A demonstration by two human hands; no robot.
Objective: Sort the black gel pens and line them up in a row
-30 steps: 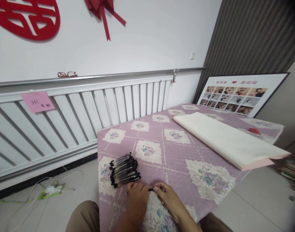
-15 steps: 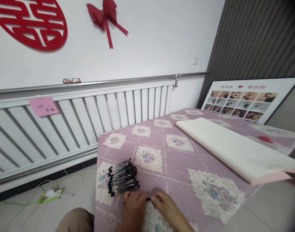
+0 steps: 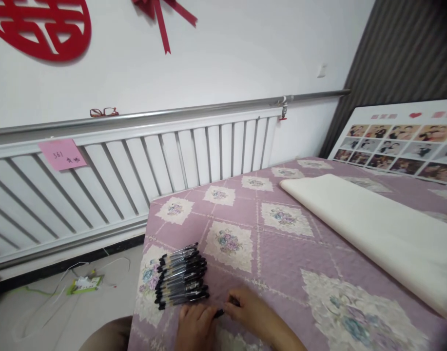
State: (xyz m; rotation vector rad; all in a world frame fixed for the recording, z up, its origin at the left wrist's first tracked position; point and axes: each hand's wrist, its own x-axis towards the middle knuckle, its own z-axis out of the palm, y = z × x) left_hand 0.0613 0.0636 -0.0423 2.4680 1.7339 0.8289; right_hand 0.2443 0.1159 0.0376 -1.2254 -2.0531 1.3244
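A black pen (image 3: 219, 313) lies between my two hands, low over the near part of the table; much of it is hidden by fingers. My left hand (image 3: 196, 325) is closed around one end. My right hand (image 3: 248, 311) pinches the other end, where a dark bit shows between the fingers; whether that is a cap I cannot make out. The right hand is slightly blurred. Just beyond my left hand, a row of several clear-barrelled pens with black ends (image 3: 182, 275) lies side by side on the floral cloth.
A purple floral tablecloth (image 3: 241, 209) covers the table. On the right lies a large folded cream sheet (image 3: 373, 224). A photo board (image 3: 402, 141) leans behind it. Along the wall runs a white radiator (image 3: 194, 156) with a pink note (image 3: 62, 155). Cables and a power strip (image 3: 85, 284) are on the floor.
The view has tilted down and shifted left. My right hand has risen a little relative to my left, and less of the pen shows between them.
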